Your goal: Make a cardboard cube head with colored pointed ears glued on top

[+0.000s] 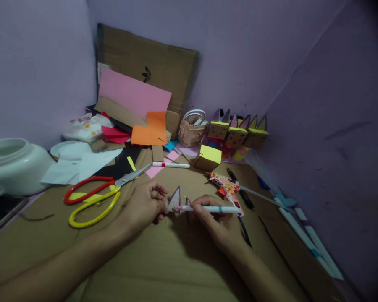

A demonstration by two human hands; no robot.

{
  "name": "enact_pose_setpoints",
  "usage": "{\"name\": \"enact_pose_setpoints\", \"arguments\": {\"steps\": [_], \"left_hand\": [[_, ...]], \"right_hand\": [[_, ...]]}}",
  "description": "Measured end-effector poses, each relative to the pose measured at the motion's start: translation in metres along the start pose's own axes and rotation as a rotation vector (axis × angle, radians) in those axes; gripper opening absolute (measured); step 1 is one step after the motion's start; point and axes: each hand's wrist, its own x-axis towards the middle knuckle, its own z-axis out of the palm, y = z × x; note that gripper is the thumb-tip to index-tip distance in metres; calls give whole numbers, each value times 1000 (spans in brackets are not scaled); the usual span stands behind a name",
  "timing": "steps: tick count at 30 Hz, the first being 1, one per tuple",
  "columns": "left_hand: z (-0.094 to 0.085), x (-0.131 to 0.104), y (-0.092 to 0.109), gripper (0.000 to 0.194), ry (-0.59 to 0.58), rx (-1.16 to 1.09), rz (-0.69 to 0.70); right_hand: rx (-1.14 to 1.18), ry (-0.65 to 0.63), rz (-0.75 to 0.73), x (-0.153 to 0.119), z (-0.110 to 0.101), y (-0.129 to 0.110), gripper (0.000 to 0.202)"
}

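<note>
My left hand pinches the left edge of a small pale triangle with a dark outline. In my right hand is a white marker with a blue-green band, lying nearly level. Its pinkish tip touches or nearly touches the triangle's lower part. A second dark-edged triangle stands partly hidden behind the right fingers. Beyond the hands sits a small cardboard box with a yellow top. Left of my left hand lie scissors with one red and one yellow handle, blades pointing away.
A red-banded marker lies ahead. Orange paper, pink paper and a roll basket stand behind. Several eared box figures line the back right. Left is a white pot; right, a glue gun and black pen.
</note>
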Motion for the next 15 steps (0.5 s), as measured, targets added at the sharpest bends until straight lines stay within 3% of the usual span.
{"name": "enact_pose_setpoints", "arguments": {"steps": [9, 15], "left_hand": [[0, 1, -1, 23, 6, -7, 0], [-1, 2, -3, 22, -10, -3, 1]], "right_hand": [[-103, -26, -71, 1, -1, -3, 19], [-69, -7, -35, 0, -1, -2, 17]]}}
